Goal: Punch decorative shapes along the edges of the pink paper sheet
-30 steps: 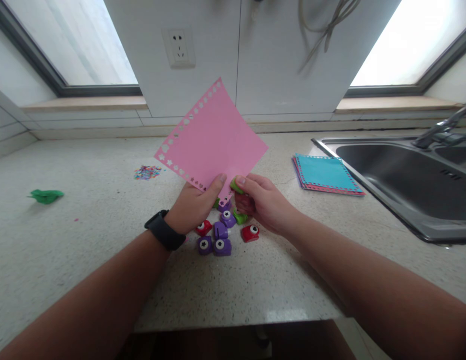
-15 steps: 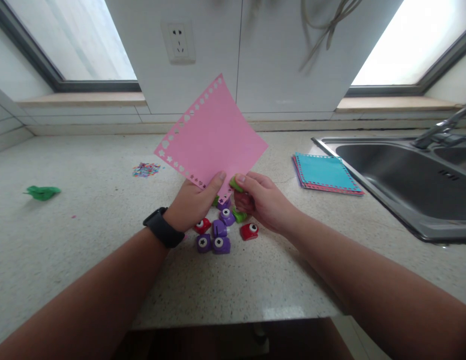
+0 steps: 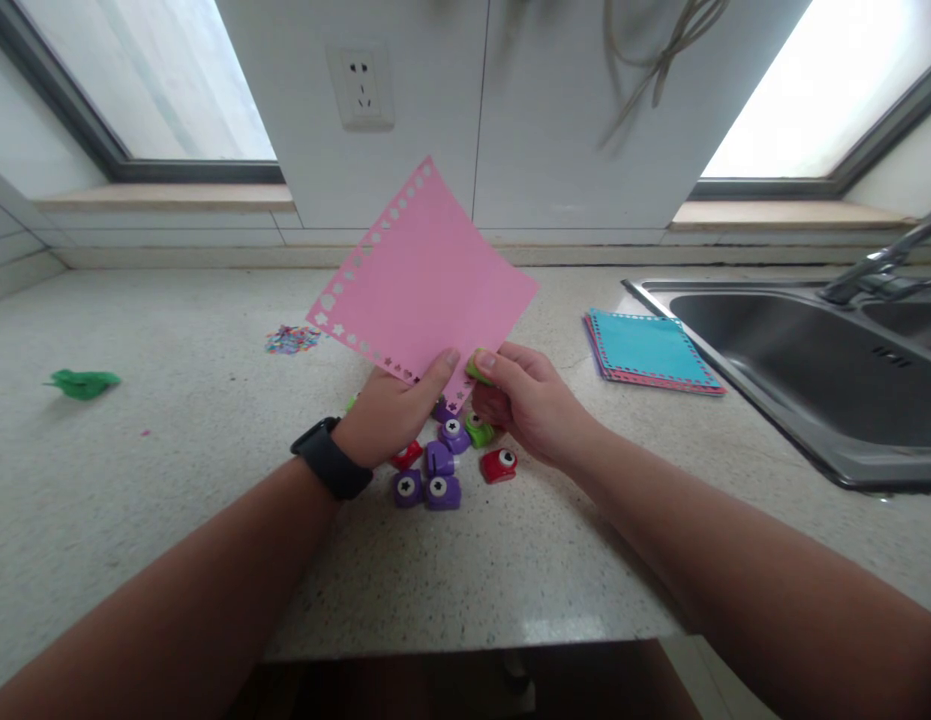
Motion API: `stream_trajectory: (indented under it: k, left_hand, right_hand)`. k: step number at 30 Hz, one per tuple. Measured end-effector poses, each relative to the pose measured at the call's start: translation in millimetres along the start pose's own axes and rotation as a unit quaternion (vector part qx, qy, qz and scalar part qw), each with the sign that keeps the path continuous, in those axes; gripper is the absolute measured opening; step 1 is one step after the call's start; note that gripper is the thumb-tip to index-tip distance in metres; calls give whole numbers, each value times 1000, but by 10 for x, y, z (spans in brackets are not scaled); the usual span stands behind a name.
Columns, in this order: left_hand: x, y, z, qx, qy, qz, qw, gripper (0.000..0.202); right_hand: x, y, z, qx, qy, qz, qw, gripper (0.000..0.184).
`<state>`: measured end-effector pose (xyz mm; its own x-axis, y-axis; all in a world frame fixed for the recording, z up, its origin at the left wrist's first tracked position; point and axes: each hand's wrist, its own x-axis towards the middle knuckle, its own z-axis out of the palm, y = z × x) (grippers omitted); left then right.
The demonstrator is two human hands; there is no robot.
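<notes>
My left hand (image 3: 390, 415) pinches the lower corner of a pink paper sheet (image 3: 427, 280) held up over the counter; two of its edges carry rows of punched star and flower holes. My right hand (image 3: 529, 405) is closed on a small green punch (image 3: 476, 368) set against the sheet's bottom corner. Below both hands lies a cluster of small purple punches (image 3: 433, 478), red punches (image 3: 500, 464) and a green one (image 3: 478, 432). A black watch sits on my left wrist (image 3: 330, 460).
A stack of punched sheets with a blue one on top (image 3: 649, 348) lies right of the hands, beside a steel sink (image 3: 825, 370) with a tap. Coloured paper confetti (image 3: 291, 340) and a crumpled green scrap (image 3: 82, 382) lie on the speckled counter (image 3: 172, 450) at left.
Both hands and the pink sheet have barely shifted, a little to the right; the grip on sheet and punch is unchanged.
</notes>
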<state>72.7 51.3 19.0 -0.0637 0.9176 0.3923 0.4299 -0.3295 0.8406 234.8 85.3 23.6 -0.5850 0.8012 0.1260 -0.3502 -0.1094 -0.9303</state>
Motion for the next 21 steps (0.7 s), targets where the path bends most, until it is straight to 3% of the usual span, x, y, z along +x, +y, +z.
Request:
stream_trajectory:
  k: [11, 17, 21]
  left_hand:
    - [-8, 21, -3, -4, 2, -17, 1000, 31]
    - [1, 2, -35, -1, 2, -21, 1000, 32]
    - [17, 14, -72, -4, -6, -45, 999, 36]
  right_hand:
    - [2, -62, -47, -14, -24, 36, 999, 36]
    - [18, -153, -150, -54, 49, 5, 997, 32]
    - [52, -181, -292, -176, 112, -57, 976, 36]
